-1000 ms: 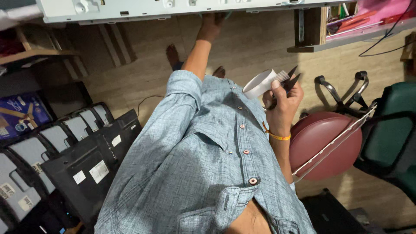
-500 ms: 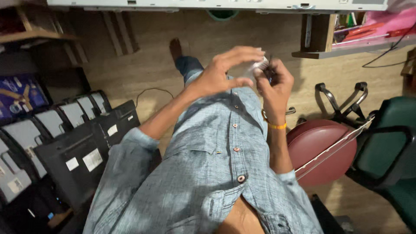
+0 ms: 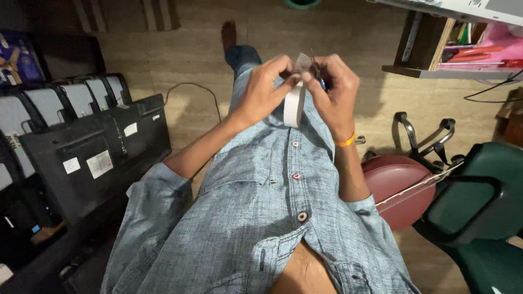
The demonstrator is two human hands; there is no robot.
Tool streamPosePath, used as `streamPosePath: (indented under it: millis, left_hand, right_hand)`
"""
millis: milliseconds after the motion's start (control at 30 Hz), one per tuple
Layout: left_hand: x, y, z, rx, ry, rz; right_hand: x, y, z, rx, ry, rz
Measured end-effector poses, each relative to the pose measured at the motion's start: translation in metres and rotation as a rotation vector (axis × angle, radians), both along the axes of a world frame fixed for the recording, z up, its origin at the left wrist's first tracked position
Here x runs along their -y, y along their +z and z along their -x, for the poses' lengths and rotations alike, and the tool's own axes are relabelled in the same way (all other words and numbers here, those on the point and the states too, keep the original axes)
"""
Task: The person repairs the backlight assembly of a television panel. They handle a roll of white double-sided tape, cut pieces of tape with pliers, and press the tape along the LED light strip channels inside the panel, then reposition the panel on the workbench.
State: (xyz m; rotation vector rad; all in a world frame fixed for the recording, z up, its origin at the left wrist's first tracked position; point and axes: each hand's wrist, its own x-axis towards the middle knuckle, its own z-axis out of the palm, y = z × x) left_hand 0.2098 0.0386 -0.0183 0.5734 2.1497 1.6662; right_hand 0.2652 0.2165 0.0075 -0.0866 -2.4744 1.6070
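Both my hands meet in front of my chest over my blue denim shirt (image 3: 261, 218). My left hand (image 3: 264, 90) pinches a white roll of tape (image 3: 294, 105) seen edge-on, with a short strip of tape (image 3: 303, 60) pulled up at the top. My right hand (image 3: 335, 90) grips the same spot from the other side, together with a small dark tool with a blue part (image 3: 321, 81) that is mostly hidden by the fingers. An orange band (image 3: 345, 141) sits on my right wrist.
A row of black computer cases (image 3: 87, 147) lies on the wooden floor at the left. A maroon stool (image 3: 397, 188) and a green chair (image 3: 479, 207) stand at the right. A shelf with pink and red items (image 3: 463, 51) is at the upper right. A cable (image 3: 201, 95) runs across the floor.
My left hand came down from the desk edge overhead and joined my right hand on the tape roll. The view tilted further down.
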Motion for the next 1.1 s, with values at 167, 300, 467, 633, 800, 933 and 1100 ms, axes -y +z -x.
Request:
streamPosePath:
  millis: [167, 300, 467, 633, 800, 933, 1100]
  left_hand:
    - [0.0, 0.006, -0.022, -0.194, -0.063, -0.007]
    - [-0.003, 0.019, -0.015, -0.533, -0.162, 0.002]
    - [0.001, 0.023, 0.005, -0.676, -0.277, 0.028]
    - [0.001, 0.014, 0.0, -0.468, -0.2, -0.043]
    - [-0.005, 0.01, -0.005, -0.292, -0.117, -0.033]
    - [-0.008, 0.016, 0.002, -0.207, -0.2, -0.098]
    - [-0.01, 0.026, 0.004, -0.119, -0.204, -0.14]
  right_hand:
    - [0.003, 0.01, -0.026, 0.131, -0.199, 0.421]
    - [-0.006, 0.023, -0.057, 0.316, -0.182, 0.268]
    - [0.004, 0.009, -0.07, 0.213, 0.019, 0.184]
    - [0.009, -0.016, -0.065, 0.259, -0.043, 0.255]
    - [0.003, -0.023, -0.073, 0.242, -0.034, 0.258]
    - [-0.011, -0.012, -0.072, 0.317, -0.008, 0.164]
    - [-0.05, 0.029, -0.064, 0.33, 0.172, -0.104]
